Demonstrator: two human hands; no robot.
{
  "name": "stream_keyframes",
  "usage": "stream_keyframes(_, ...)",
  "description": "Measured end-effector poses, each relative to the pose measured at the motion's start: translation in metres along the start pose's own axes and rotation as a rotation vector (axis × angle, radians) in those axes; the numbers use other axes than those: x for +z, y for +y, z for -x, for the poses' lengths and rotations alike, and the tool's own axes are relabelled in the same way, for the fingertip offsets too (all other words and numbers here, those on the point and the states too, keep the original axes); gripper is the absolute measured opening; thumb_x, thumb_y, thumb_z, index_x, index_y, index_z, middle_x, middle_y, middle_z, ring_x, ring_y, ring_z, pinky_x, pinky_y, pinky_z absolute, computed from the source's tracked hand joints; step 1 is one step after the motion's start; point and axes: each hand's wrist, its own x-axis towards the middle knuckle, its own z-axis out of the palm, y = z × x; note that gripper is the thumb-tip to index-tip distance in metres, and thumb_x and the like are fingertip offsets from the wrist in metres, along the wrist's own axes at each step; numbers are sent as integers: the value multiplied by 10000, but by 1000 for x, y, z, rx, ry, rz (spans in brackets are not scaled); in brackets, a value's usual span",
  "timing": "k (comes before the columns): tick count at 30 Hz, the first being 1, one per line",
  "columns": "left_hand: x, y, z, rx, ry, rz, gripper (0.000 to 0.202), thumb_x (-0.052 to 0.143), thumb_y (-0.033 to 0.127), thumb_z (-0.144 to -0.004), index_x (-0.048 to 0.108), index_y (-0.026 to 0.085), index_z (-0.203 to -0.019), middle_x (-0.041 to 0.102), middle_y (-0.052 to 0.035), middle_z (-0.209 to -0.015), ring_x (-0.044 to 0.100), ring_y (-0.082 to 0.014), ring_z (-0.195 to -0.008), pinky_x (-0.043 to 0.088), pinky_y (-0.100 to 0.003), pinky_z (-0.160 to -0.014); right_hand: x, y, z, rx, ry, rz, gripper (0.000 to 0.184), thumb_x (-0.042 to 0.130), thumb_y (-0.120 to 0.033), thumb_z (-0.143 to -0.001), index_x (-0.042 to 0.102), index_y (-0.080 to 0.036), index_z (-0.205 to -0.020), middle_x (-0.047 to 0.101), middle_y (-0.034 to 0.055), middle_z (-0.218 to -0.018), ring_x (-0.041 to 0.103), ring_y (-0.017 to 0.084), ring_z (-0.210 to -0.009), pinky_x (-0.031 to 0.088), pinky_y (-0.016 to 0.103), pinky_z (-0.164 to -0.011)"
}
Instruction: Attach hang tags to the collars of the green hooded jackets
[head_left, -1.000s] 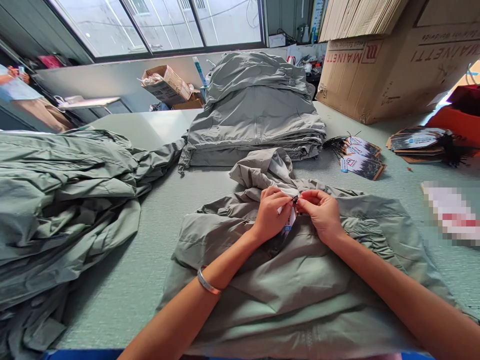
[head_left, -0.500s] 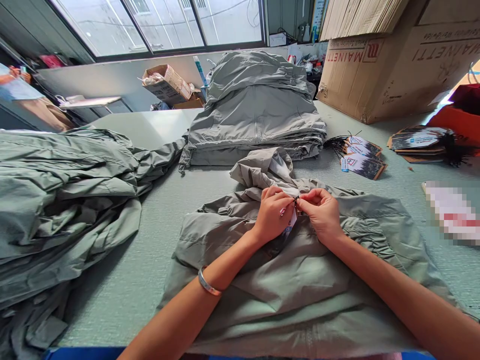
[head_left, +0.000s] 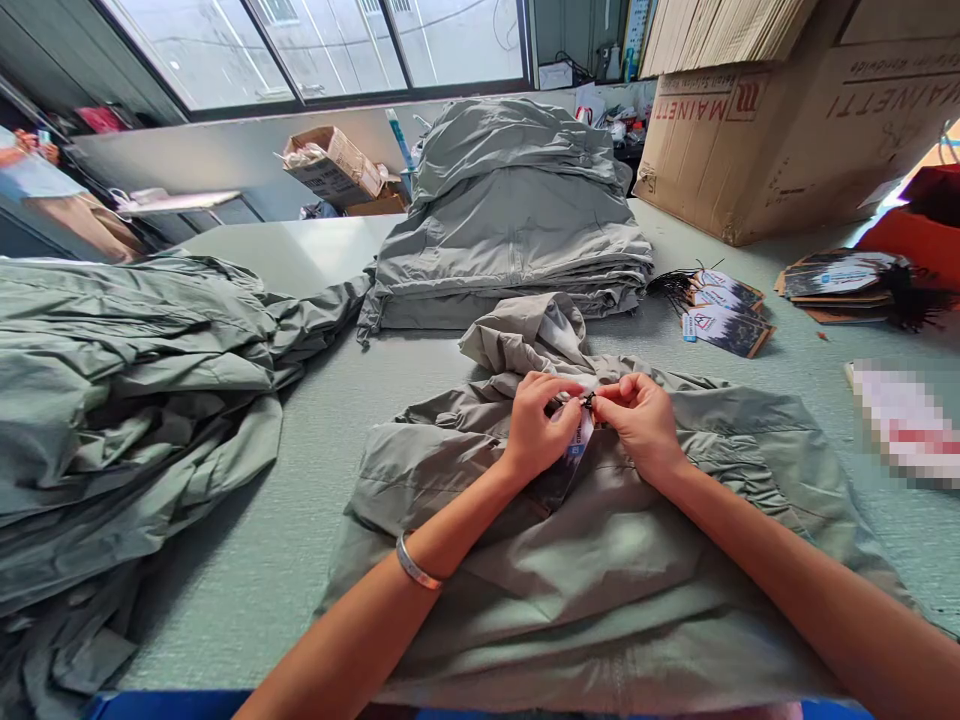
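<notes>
A grey-green jacket (head_left: 600,590) lies spread on the table in front of me, its hood (head_left: 525,335) pointing away. At its collar my left hand (head_left: 544,425) and my right hand (head_left: 641,420) meet, fingertips almost touching. Both pinch the black cord (head_left: 588,400) of a hang tag, one hand on either side of it. The hang tag (head_left: 574,460), white, blue and dark, hangs below the cord, partly behind my left hand. What exactly lies between the fingertips is small and partly hidden.
Folded jackets (head_left: 510,220) are stacked behind, and more garments (head_left: 135,400) lie heaped at left. Hang tags (head_left: 724,325) with black cords and another tag pile (head_left: 840,280) lie at right, near a large carton (head_left: 780,150). A person (head_left: 56,190) stands at far left.
My left hand has turned and its fingers have shifted, uncovering more of the hang tag. My right hand stays almost in place at the cord.
</notes>
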Motion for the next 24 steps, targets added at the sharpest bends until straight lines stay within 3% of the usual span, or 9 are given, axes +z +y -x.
stream_keyframes(3,-1,5,0,75,52,-74,28,678,190,-774,676,191,-801,672,-39,-831,561,-197,-841,471,-373,-830,-1,-1,1,-17,-4,40,519,850,-336,-474,387,-234,-685,667,-29,-650,586,126,-566,497,263,-577)
stream_keyframes(8,0,3,-1,83,76,-129,61,650,177,-793,670,189,-736,623,-40,-792,535,-187,-814,473,-360,-802,-1,-3,2,-28,-38,70,502,836,-363,-504,386,-240,-690,660,-29,-645,581,132,-562,489,271,-575)
stream_keyframes(18,1,-13,-6,-132,-7,129,83,662,207,-801,699,170,-737,649,-35,-793,608,-160,-786,501,-301,-742,-5,-8,-8,66,-200,22,482,825,-301,-491,387,-228,-677,660,-47,-634,488,76,-458,410,223,-472)
stream_keyframes(24,0,-8,-5,105,41,-63,33,665,187,-818,697,196,-812,648,-33,-810,568,-174,-826,490,-328,-783,-5,-14,-6,73,-220,34,525,847,-347,-472,374,-228,-668,658,-46,-624,505,79,-465,421,223,-475)
